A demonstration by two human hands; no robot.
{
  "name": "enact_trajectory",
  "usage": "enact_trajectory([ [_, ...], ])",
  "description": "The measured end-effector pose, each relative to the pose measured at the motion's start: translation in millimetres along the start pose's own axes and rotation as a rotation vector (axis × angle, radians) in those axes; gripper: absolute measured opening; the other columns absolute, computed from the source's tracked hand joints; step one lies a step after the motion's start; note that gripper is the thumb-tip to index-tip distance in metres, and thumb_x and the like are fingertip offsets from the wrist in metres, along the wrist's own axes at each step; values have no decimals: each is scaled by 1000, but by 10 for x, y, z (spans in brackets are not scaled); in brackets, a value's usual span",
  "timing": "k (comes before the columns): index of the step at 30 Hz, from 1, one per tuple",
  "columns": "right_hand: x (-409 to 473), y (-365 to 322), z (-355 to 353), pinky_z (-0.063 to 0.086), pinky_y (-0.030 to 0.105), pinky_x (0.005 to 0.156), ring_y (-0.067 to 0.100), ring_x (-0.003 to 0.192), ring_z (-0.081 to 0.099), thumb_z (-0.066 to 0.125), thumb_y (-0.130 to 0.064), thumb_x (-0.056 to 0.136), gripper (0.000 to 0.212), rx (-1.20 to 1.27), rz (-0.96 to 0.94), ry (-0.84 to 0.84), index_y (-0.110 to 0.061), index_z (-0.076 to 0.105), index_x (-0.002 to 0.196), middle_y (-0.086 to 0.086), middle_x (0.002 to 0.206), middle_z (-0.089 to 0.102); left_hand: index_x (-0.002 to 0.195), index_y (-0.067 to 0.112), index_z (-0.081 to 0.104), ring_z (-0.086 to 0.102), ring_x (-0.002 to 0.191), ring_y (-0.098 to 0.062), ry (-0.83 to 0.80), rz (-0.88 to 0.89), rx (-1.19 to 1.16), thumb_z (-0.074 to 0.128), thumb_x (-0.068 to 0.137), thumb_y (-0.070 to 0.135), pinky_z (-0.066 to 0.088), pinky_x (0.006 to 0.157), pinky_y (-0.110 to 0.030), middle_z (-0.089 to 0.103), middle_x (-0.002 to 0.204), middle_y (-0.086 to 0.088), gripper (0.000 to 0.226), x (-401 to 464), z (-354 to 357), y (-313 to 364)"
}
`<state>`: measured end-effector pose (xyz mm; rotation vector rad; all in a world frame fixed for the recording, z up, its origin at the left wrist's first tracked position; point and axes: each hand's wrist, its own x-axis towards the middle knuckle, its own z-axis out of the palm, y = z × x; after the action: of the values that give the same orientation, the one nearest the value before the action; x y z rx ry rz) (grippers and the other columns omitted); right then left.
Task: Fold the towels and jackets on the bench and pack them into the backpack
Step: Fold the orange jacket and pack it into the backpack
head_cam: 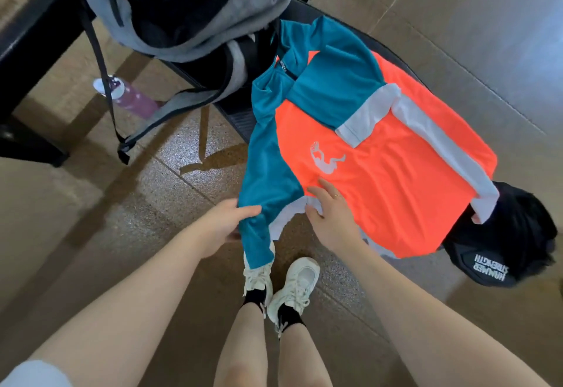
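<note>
An orange, teal and white jacket (pixel 390 173) lies spread over the black bench (pixel 240 115), one sleeve folded across its chest. Its near teal sleeve hangs off the bench edge toward my shoes. My left hand (pixel 225 222) grips that hanging sleeve, thumb on top. My right hand (pixel 329 213) lies on the orange front with straight fingers, its thumb at the white band of the sleeve. A grey and black backpack (pixel 189 12) stands open at the bench's far end. A black garment with white lettering (pixel 511 243) lies bunched at the right, partly under the jacket.
A purple water bottle (pixel 134 98) lies on the tiled floor under the backpack straps. A black frame (pixel 24 60) stands at the left. My two white shoes (pixel 283 286) stand close to the bench edge.
</note>
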<state>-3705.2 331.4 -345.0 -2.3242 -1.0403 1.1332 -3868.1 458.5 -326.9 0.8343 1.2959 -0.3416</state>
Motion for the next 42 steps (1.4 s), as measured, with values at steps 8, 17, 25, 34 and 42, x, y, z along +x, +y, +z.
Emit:
enact_trajectory([
  [8,-326,-481,56,36,16,95,2,116,40,83,-31,64,87,415,3,-39,-17,36,135,-10,127,41,107,13,58,68,87,-16,-28,186,-361,54,90,2,56,65,-27,69,102,-5,21,-294,410,514],
  [17,409,-350,-668,45,16,63,-3,63,53,54,6,82,26,544,143,106,-17,59,92,-6,76,60,81,7,49,62,60,-17,86,64,-530,43,93,-6,54,49,-23,62,74,-11,18,48,752,1422],
  [25,1291,-103,-821,45,33,66,26,71,57,43,-29,96,24,548,349,233,-8,54,94,11,90,60,138,5,36,41,131,-25,295,382,-81,34,97,7,31,106,-30,42,142,-14,41,748,654,1607],
  [34,677,-84,-431,46,34,69,28,92,58,80,-43,62,67,1,21,340,-13,46,111,6,110,52,129,3,49,25,139,-29,338,886,931,39,92,7,22,111,-30,24,151,-15,38,894,558,1081],
  [42,453,3,-27,41,32,52,30,67,60,65,-8,72,18,-308,99,408,-9,55,88,8,82,60,148,17,15,9,142,-8,55,769,964,34,89,-12,13,117,-27,14,154,7,68,943,430,877],
])
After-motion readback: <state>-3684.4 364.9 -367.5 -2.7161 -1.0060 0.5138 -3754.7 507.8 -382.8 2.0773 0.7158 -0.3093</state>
